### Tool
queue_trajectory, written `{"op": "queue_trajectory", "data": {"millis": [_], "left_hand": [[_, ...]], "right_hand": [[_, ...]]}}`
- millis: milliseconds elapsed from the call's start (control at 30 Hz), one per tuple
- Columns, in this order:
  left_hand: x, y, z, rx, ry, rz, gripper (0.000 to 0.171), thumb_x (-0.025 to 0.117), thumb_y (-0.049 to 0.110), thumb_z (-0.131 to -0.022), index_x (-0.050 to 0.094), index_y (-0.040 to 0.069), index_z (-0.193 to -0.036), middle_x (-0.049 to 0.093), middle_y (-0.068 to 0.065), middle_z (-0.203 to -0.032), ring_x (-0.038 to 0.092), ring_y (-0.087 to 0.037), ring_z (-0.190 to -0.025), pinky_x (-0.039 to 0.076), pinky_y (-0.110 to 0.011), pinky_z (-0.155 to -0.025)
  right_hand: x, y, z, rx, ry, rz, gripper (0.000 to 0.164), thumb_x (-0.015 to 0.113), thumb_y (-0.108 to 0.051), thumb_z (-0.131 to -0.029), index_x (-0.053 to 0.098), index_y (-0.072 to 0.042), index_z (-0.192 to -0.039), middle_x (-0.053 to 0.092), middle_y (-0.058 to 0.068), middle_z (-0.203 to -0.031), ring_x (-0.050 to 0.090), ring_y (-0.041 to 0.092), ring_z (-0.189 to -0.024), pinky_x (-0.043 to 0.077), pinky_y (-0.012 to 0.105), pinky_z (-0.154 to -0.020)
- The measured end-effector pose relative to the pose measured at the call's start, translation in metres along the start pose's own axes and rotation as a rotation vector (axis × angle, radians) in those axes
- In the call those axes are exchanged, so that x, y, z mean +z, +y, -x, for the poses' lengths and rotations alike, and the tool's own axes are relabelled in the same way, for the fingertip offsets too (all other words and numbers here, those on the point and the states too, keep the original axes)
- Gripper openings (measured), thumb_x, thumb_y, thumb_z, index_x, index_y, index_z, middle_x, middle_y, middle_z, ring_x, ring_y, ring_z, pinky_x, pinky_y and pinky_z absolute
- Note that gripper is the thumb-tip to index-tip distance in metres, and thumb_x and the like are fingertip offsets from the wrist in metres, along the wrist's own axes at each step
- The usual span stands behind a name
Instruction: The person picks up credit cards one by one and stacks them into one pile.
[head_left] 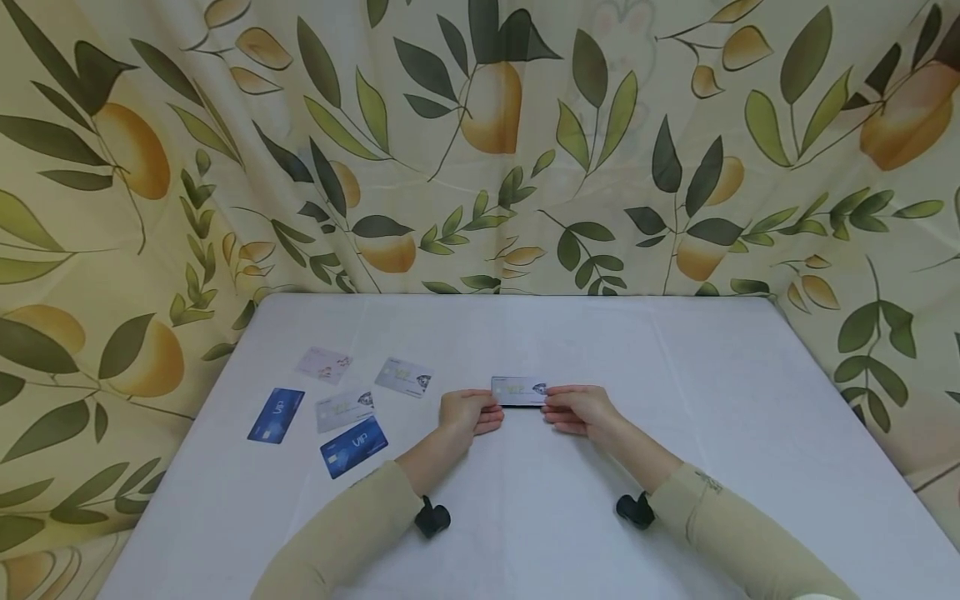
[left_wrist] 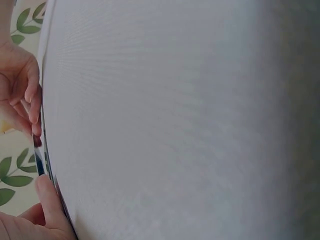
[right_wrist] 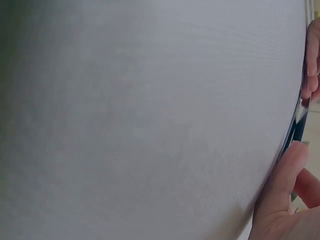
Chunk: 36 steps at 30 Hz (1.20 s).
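Both hands hold a silver card (head_left: 518,391) with pale lettering and a dark emblem, close over the middle of the table. My left hand (head_left: 463,413) pinches its left end, thumb on the near side. At the opposite end, my right hand (head_left: 588,408) grips the card between thumb and fingers. A dark strip shows along the card's near edge. From the left wrist, the card (left_wrist: 39,162) appears edge-on as a thin dark line above the left thumb. The right wrist view also shows the card (right_wrist: 300,127) edge-on, just past the right thumb.
Left of the hands lie two blue VIP cards (head_left: 354,447), two silver cards (head_left: 404,377) and a pale pinkish card (head_left: 325,365), spread apart. White cloth covers the table (head_left: 720,392). A fruit-patterned curtain (head_left: 465,192) hangs behind its far edge.
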<state>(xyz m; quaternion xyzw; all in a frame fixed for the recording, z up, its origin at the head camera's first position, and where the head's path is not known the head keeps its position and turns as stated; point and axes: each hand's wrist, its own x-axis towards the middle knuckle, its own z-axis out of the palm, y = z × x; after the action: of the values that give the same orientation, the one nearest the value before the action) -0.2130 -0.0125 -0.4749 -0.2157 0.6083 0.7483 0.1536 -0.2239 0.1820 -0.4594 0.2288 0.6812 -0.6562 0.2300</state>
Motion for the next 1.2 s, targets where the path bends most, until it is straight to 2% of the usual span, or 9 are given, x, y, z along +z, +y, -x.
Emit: {"op": "queue_trajectory", "data": {"millis": [467, 767, 1200], "left_hand": [[0.0009, -0.0039, -0.0051, 0.026, 0.01, -0.027, 0.024, 0.058, -0.005, -0.082, 0.061, -0.009, -0.106, 0.063, -0.01, -0.067, 0.064, -0.015, -0.056, 0.057, -0.031, -0.057], [0.0021, -0.002, -0.0057, 0.045, 0.027, -0.102, 0.023, 0.059, -0.005, -0.081, 0.063, -0.007, -0.103, 0.064, -0.01, -0.062, 0.063, -0.015, -0.053, 0.057, -0.03, -0.053], [0.0017, -0.0044, -0.0082, 0.086, 0.043, -0.192, 0.018, 0.06, -0.002, -0.081, 0.065, -0.004, -0.098, 0.065, -0.01, -0.063, 0.063, -0.015, -0.05, 0.056, -0.028, -0.05]], "right_hand": [[0.0018, 0.0003, -0.0006, -0.017, 0.018, 0.07, 0.033, 0.06, -0.007, -0.087, 0.055, 0.003, -0.118, 0.068, 0.004, -0.073, 0.065, 0.011, -0.057, 0.054, 0.02, -0.051], [0.0006, 0.0018, -0.0039, -0.073, 0.017, 0.124, 0.032, 0.06, -0.005, -0.086, 0.056, 0.004, -0.117, 0.068, 0.004, -0.07, 0.064, 0.011, -0.054, 0.051, 0.018, -0.046], [0.0, 0.0008, -0.0047, -0.077, 0.019, 0.163, 0.032, 0.063, -0.006, -0.084, 0.057, 0.003, -0.114, 0.067, 0.004, -0.068, 0.063, 0.011, -0.052, 0.048, 0.016, -0.043]]}}
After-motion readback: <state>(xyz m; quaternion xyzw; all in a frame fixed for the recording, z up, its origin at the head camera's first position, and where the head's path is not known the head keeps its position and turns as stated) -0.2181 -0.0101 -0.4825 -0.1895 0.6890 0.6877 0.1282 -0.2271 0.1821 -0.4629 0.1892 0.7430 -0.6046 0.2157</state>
